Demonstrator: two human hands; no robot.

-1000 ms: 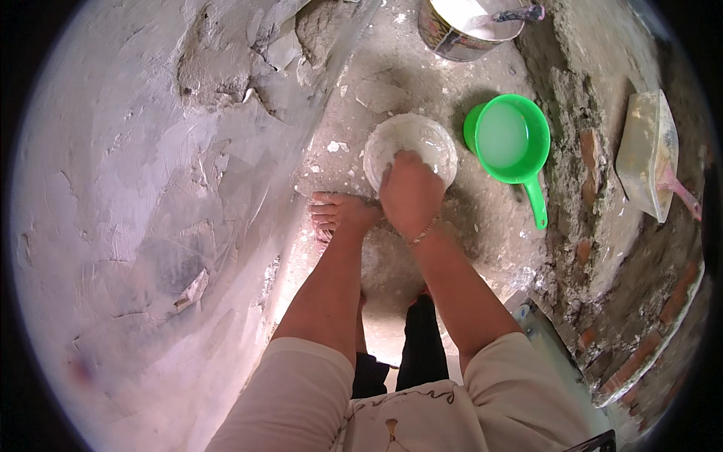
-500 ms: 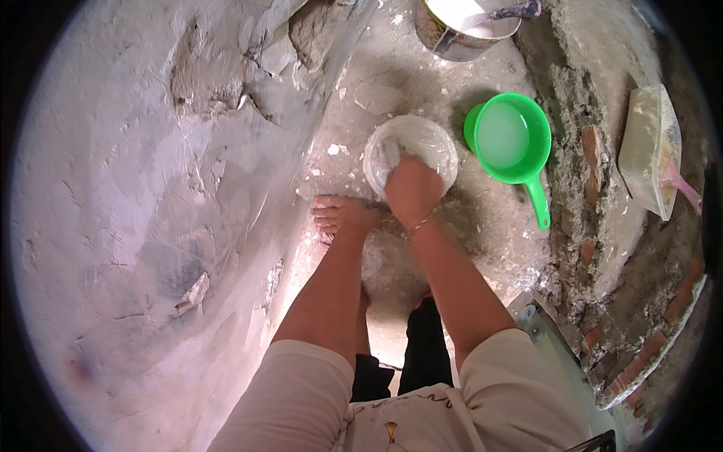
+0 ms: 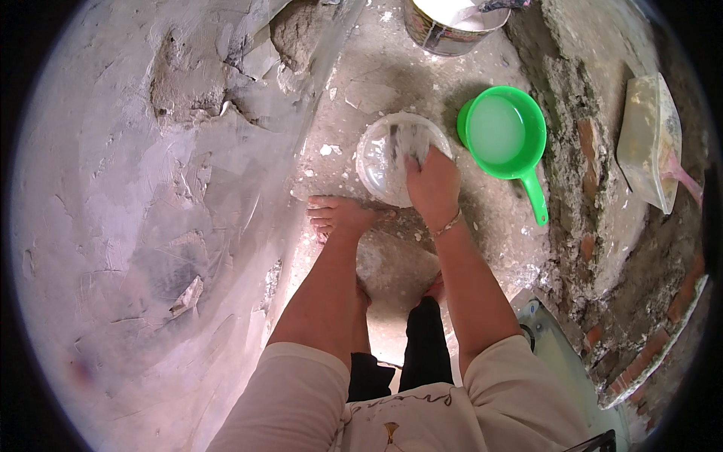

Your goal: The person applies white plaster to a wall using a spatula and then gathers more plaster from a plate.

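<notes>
Head view, right hand (image 3: 435,183) gripping blurred tool (image 3: 411,141)

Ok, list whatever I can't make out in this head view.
All in the head view:
Grey thing at the right hand: blurred, exact shape unclear.
Whatever lies beneath the left hand: hidden by that hand.
White bowl: part of its inside covered by the right hand.
Bucket: far rim cut off by the top edge.
</notes>
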